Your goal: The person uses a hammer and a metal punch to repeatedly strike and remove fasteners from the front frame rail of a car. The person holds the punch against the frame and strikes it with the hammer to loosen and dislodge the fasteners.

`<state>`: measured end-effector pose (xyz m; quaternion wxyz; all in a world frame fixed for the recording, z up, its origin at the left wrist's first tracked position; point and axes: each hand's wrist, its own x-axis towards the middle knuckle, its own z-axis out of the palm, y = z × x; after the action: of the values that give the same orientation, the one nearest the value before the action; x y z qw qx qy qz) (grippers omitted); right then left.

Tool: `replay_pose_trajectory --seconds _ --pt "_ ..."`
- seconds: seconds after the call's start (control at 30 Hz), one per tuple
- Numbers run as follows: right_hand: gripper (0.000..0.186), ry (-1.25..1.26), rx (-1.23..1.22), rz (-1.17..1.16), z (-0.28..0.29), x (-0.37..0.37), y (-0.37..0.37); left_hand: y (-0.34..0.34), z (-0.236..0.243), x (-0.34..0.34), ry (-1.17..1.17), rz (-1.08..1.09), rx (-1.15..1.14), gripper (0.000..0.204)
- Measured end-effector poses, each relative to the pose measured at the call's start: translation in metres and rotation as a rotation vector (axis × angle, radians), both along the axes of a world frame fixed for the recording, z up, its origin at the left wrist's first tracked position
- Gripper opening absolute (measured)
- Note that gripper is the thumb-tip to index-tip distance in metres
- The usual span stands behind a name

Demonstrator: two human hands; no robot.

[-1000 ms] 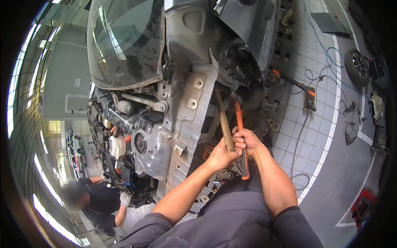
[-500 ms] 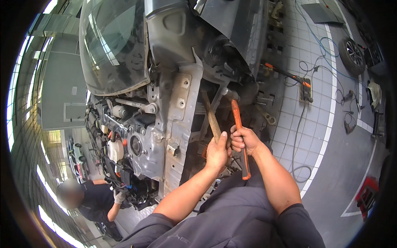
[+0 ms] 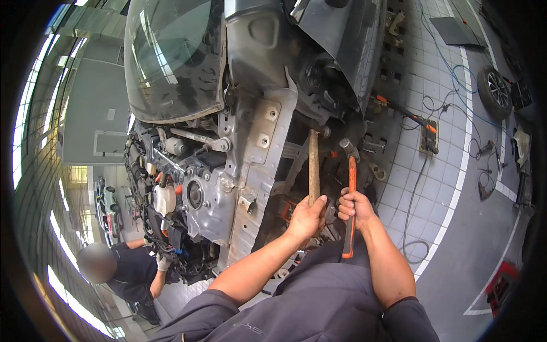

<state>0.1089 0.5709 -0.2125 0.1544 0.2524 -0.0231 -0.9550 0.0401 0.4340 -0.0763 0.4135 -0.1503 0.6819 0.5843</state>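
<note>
The lower end of the wooden handle (image 3: 314, 165) was hidden in the left hand (image 3: 307, 219); the right hand (image 3: 360, 210) covered part of the orange hammer (image 3: 352, 175); the co-worker's head (image 3: 97, 263) was blurred; the windscreen (image 3: 176, 62) was cut off by the upper edge; details of the distant car (image 3: 109, 210) were too small to tell.
</note>
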Motion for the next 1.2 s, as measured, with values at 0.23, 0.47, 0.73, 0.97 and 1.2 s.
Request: replay_pose_trajectory --seconds 0.23,0.47,0.73,0.97,1.2 --pt "0.006 -0.025 -0.008 -0.008 0.0 0.008 0.001 0.005 0.016 0.014 0.006 0.122 0.031 0.025" --pt "0.006 -0.051 0.038 0.019 0.009 0.001 0.005 0.019 0.038 0.027 -0.115 0.167 0.139 0.022" --pt "0.011 -0.081 0.112 0.068 0.017 -0.009 0.007 0.033 0.047 0.035 -0.198 0.191 0.23 0.021" --pt "0.01 -0.081 0.096 0.063 0.016 -0.015 0.011 0.047 0.037 0.024 -0.041 0.174 0.113 0.021" --pt "0.011 -0.08 0.125 0.097 0.009 -0.022 0.012 0.042 0.001 0.018 0.082 0.206 0.12 0.02"
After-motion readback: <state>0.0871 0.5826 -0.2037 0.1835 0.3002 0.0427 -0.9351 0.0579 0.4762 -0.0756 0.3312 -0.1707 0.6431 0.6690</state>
